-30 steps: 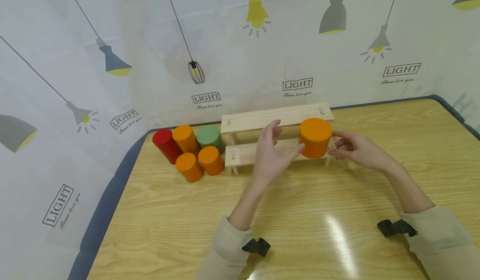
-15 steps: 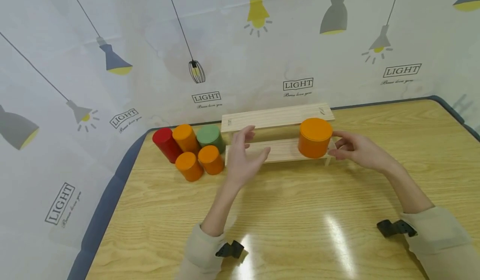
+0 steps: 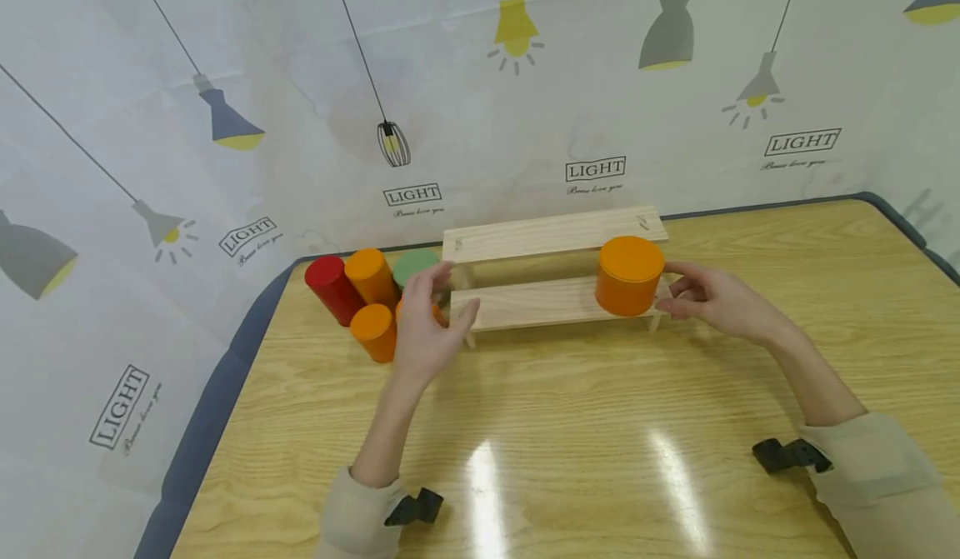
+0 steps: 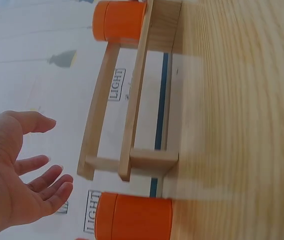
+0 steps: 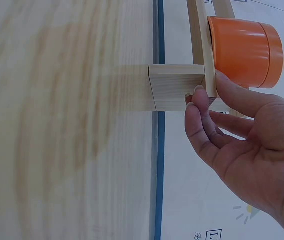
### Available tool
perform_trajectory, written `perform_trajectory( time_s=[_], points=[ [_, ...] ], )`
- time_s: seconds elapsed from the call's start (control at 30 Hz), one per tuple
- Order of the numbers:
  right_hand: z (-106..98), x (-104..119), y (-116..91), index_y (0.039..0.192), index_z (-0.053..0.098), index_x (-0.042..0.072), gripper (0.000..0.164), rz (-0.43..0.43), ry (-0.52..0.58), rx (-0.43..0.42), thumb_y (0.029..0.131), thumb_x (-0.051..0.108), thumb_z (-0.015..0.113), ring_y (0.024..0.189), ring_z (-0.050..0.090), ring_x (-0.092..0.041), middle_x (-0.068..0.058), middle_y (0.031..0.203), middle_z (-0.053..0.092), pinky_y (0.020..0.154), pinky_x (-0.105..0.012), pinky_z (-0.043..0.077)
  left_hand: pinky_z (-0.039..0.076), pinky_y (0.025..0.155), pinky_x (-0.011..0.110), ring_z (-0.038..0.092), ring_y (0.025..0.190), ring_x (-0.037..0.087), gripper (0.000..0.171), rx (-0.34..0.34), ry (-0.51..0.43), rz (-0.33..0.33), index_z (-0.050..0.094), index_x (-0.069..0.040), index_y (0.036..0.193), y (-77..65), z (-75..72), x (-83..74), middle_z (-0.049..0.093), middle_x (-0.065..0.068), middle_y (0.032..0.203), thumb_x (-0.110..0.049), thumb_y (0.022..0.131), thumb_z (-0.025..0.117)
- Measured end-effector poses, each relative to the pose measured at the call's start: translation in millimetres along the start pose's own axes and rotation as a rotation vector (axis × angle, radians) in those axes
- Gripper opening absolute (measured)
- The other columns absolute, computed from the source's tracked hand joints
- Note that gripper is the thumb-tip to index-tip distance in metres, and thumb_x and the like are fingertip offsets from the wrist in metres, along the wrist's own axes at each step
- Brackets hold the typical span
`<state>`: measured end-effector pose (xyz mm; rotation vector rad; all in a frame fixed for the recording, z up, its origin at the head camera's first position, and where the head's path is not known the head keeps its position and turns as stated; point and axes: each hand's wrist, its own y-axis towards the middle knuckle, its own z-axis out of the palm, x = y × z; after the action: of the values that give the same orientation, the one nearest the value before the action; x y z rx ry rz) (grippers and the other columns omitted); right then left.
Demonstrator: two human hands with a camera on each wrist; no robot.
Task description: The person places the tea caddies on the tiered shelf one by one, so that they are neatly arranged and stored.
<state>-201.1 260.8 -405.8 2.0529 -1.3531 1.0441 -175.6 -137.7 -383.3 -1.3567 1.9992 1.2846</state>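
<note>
A two-tier wooden shelf [image 3: 525, 301] stands at the back of the table. On the right end of its lower board sits a lidded orange canister [image 3: 630, 276]. My right hand [image 5: 256, 135] grips that board's end, thumb beside the canister's base and fingers curled below the board. My left hand [image 3: 427, 334] is off the shelf's left end, fingers spread and nothing held. In the head view it partly covers a small orange canister and the green canister [image 3: 414, 264]. The left wrist view shows a gap between this hand and the nearest orange canister [image 4: 134, 217].
Left of the shelf, a red canister [image 3: 333, 291], a taller orange one and a small orange canister [image 3: 373, 332] stand close together. A cloth printed with lamps [image 3: 480, 101] hangs behind the table [image 3: 570, 426].
My left hand has moved away from the orange canister on the shelf, leftward along the front to the grouped canisters. The right hand and that canister have stayed put.
</note>
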Motion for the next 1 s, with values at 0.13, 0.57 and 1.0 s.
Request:
perform_trajectory(
  time_s=[0.13,0.57,1.0],
  points=[
    [1,0,0,0.152,0.034,-0.007,0.066,-0.003,-0.005,-0.002,0.1,0.02,0.065,0.095,0.066,-0.025,-0.019,0.114,0.063,0.079,-0.037,0.059,0.046,0.099,0.049,0.051,0.116,0.036,0.052,-0.031,0.033,-0.02,0.054,0.003,0.135,-3.5,-14.3,11.9,0.053,0.024,0.125,-0.009,0.089,0.076],
    [1,-1,0,0.152,0.034,-0.007,0.065,0.009,0.012,0.0,0.101,0.019,0.065,0.097,0.065,-0.025,-0.018,0.114,0.062,0.081,-0.036,0.059,0.047,0.099,0.05,0.049,0.115,0.04,0.052,-0.071,0.13,-0.107,0.054,0.009,0.131,-19.7,-53.7,41.8,0.049,0.026,0.127,-0.009,0.088,0.076],
    [1,0,-1,0.151,0.034,-0.007,0.065,0.006,0.008,-0.002,0.101,0.019,0.065,0.098,0.066,-0.029,-0.019,0.113,0.063,0.08,-0.037,0.059,0.038,0.109,0.049,0.045,0.121,0.038,0.056,-0.035,0.17,-0.278,0.05,0.006,0.136,-23.2,-77.2,65.8,0.041,0.025,0.133,-0.009,0.088,0.075]
  ],
)
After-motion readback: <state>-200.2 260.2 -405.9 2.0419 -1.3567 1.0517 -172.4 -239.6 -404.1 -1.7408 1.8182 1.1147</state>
